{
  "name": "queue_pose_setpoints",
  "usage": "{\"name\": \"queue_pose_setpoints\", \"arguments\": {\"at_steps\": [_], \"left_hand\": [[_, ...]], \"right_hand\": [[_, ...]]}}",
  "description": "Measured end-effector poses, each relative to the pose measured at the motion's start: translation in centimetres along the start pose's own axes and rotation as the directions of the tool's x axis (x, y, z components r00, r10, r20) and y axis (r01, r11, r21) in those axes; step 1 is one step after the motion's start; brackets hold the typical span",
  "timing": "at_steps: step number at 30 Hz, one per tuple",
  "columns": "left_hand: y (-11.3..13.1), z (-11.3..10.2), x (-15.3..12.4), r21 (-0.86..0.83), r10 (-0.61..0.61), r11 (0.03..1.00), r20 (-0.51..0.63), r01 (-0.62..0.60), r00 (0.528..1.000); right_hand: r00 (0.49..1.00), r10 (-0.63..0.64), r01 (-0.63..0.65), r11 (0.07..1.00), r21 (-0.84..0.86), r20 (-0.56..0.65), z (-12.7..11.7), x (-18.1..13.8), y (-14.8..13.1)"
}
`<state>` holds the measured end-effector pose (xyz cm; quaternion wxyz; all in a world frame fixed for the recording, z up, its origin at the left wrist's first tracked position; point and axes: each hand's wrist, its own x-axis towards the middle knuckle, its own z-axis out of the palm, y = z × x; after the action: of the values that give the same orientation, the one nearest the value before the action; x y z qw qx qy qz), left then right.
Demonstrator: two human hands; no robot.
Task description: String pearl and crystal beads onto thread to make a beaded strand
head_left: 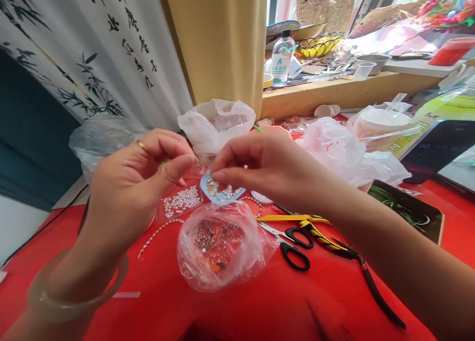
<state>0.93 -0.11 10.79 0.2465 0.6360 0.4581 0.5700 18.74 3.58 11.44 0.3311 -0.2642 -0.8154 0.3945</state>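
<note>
My left hand, a ring on one finger and a bangle at the wrist, is raised with thumb and forefinger pinched together. Facing it, my right hand pinches too, a small gap away. Whatever either hand holds is too small to make out. Beneath them lie a clear tray of pearl beads and a light blue dish with gold and pearly pieces. Closer to me sits an open plastic bag with small dark beads inside. A pearl strand lies left of the bag.
Black-handled scissors, yellow-and-black pliers and a tool with a long black handle lie on the red table. White plastic bags stand behind. At right are a dark tray with green strands and a phone.
</note>
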Motion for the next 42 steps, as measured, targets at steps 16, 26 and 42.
{"name": "queue_pose_setpoints", "arguments": {"at_steps": [16,26,42], "left_hand": [[-9.0,0.9,-8.8,0.447,-0.342,0.893,0.736,-0.040,0.583],[-8.9,1.4,-8.7,0.548,-0.451,0.836,0.713,-0.025,0.536],[-10.6,2.3,-6.5,-0.237,-0.711,0.537,0.390,0.810,0.586]], "right_hand": [[0.918,0.331,-0.316,0.943,-0.103,0.218,7.3,-5.6,8.6],[0.926,0.308,-0.285,0.950,-0.132,0.220,8.8,-6.1,9.9],[0.893,0.444,-0.449,0.860,0.242,0.080,7.9,-5.8,8.6]]}}
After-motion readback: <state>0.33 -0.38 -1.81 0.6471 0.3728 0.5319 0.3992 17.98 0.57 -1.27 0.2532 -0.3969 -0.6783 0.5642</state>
